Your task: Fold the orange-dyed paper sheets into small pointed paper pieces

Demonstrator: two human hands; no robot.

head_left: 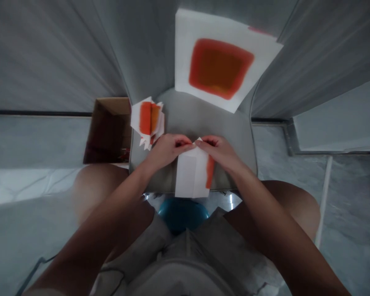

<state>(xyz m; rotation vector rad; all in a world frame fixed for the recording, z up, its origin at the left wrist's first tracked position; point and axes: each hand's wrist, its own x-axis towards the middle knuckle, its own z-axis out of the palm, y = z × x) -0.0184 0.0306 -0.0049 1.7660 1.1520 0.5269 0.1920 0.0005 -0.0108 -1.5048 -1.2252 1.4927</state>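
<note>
A white sheet of paper (189, 174) with an orange-red patch along its right side lies partly folded on the grey chair seat, its near end reaching over the front edge. A lengthwise crease shows down its middle. Both hands meet at its pointed far end. My left hand (172, 146) pinches the tip from the left, thumb and fingers closed. From the right, my right hand (217, 149) pinches the same tip. Just left of my left hand sits a small pile of folded paper pieces (146, 119) with orange-red patches.
A stack of flat white sheets (183, 53) with a red-brown square stands beyond the hands against the chair back (142, 49). An open cardboard box (106, 137) is left of the seat. Something teal (183, 213) shows below, between the knees. Grey curtains (43, 53) hang behind.
</note>
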